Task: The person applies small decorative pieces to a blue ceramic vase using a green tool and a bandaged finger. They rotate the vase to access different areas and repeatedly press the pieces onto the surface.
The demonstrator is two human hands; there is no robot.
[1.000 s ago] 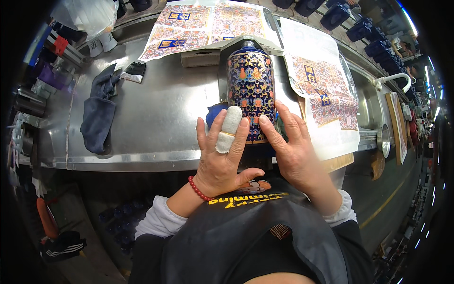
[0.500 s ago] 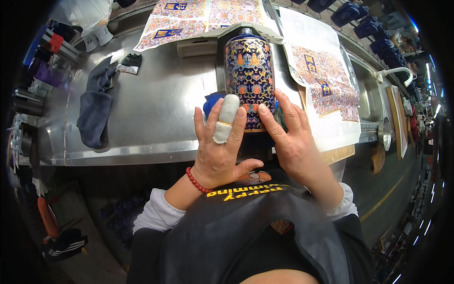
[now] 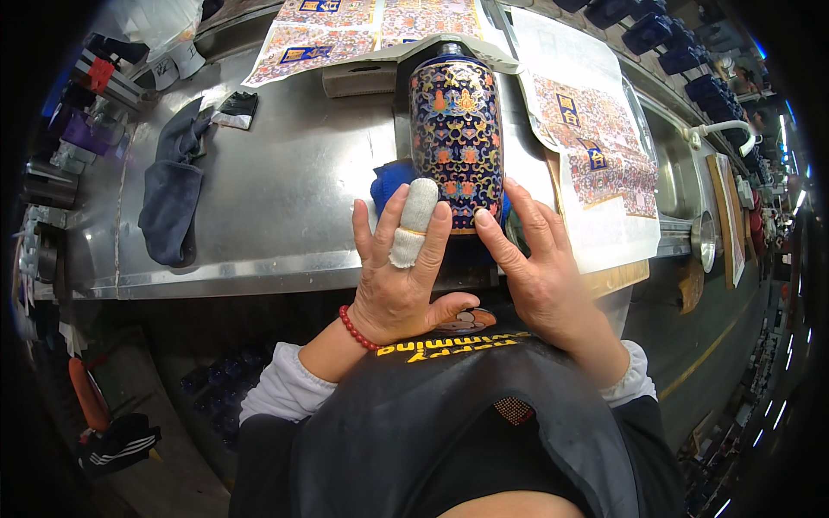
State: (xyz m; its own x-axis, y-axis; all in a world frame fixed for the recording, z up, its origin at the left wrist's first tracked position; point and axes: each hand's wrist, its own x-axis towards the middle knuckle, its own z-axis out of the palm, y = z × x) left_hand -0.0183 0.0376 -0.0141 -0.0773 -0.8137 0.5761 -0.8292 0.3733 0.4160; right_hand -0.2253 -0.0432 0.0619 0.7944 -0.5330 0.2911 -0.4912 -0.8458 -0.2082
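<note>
Shifted right grip down patterned bottle toward bottom border | apparently working that edge now | keeping fingers apart, unclamped, likewise with left grip

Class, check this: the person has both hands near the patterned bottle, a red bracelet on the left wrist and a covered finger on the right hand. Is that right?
Not quite: the head view shows the covered finger on the left hand, not the right hand. Both hands are near the bottle, and the bracelet is where you say.
</note>
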